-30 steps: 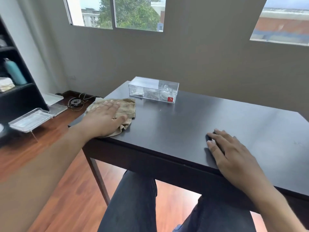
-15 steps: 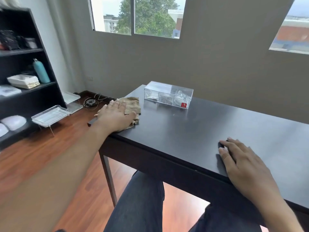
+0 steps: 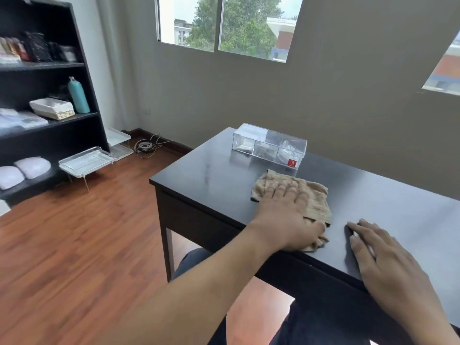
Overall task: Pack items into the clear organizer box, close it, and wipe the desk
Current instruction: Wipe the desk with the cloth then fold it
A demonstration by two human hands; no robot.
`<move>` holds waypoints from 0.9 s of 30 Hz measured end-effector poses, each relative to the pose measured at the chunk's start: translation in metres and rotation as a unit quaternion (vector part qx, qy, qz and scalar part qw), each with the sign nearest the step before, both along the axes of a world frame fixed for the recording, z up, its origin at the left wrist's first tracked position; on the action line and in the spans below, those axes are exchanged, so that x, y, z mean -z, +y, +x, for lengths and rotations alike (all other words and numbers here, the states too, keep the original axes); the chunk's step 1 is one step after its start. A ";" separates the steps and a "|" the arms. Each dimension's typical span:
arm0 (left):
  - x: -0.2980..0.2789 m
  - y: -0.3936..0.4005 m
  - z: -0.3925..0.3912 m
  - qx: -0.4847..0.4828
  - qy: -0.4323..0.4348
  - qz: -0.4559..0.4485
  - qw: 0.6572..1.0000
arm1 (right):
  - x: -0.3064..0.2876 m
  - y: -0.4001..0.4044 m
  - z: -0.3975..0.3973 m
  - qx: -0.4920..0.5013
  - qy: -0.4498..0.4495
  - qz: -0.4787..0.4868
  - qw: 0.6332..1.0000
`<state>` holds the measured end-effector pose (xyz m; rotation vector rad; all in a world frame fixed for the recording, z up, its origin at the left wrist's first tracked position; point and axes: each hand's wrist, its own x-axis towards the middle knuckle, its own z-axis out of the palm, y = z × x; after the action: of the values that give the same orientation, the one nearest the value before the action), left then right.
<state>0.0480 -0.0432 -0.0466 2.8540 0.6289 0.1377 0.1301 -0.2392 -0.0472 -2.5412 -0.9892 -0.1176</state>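
Note:
The clear organizer box point(image 3: 270, 146) stands closed at the back left of the dark desk point(image 3: 378, 202), with items visible inside and a red sticker on its front. A tan cloth point(image 3: 312, 195) lies flat on the desk in front of the box. My left hand point(image 3: 286, 215) presses down on the cloth with fingers spread, thumb curled around its near edge. Just to the right, my right hand point(image 3: 383, 260) rests flat on the desk near the front edge, holding nothing.
A black shelf unit point(image 3: 47, 100) with a teal bottle point(image 3: 78, 95) and trays stands at the left. A clear tray on legs point(image 3: 86, 160) and a coil of cable point(image 3: 146, 145) sit on the wood floor. My knees are under the desk.
My left hand has slid the cloth from the desk's left corner rightward toward the middle, close to my right hand. My head has turned left, showing more of the shelf.

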 end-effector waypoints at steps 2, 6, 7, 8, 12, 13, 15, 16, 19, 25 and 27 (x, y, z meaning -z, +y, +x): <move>-0.001 0.006 -0.001 -0.001 -0.004 0.001 1.000 | -0.001 0.000 0.001 0.000 -0.001 -0.009 1.000; -0.003 0.013 0.001 -0.019 0.010 0.004 1.000 | -0.001 -0.003 0.002 -0.006 0.005 -0.027 1.000; -0.004 0.018 0.002 -0.023 0.012 0.004 1.000 | -0.001 -0.004 0.003 -0.007 0.005 -0.030 1.000; -0.004 0.025 0.001 -0.030 0.014 0.004 0.999 | -0.001 -0.004 0.003 -0.009 0.003 -0.031 0.999; -0.008 0.070 -0.015 -0.078 0.033 0.013 0.996 | 0.001 -0.004 0.004 -0.012 0.006 -0.031 0.999; -0.009 0.083 -0.021 -0.093 0.037 0.015 0.995 | 0.001 -0.003 0.004 -0.014 0.005 -0.030 0.999; -0.010 0.110 -0.035 -0.126 0.042 0.017 0.991 | 0.001 -0.003 0.004 -0.012 0.004 -0.027 1.000; -0.011 0.122 -0.042 -0.142 0.046 0.019 0.989 | 0.000 -0.003 0.004 -0.009 0.004 -0.027 1.000; -0.012 0.149 -0.057 -0.186 0.054 0.030 0.981 | 0.001 -0.005 0.003 -0.008 0.002 -0.027 1.000; -0.009 0.149 -0.057 -0.204 0.061 0.037 0.976 | 0.005 -0.004 0.008 -0.007 -0.011 -0.027 1.000; -0.008 0.147 -0.054 -0.208 0.064 0.041 0.975 | 0.006 -0.004 0.008 -0.007 -0.013 -0.025 1.000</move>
<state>-0.0059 0.1038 -0.0384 2.7816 1.2699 0.0454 0.1381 -0.2430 -0.0529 -2.5833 -1.0312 -0.1249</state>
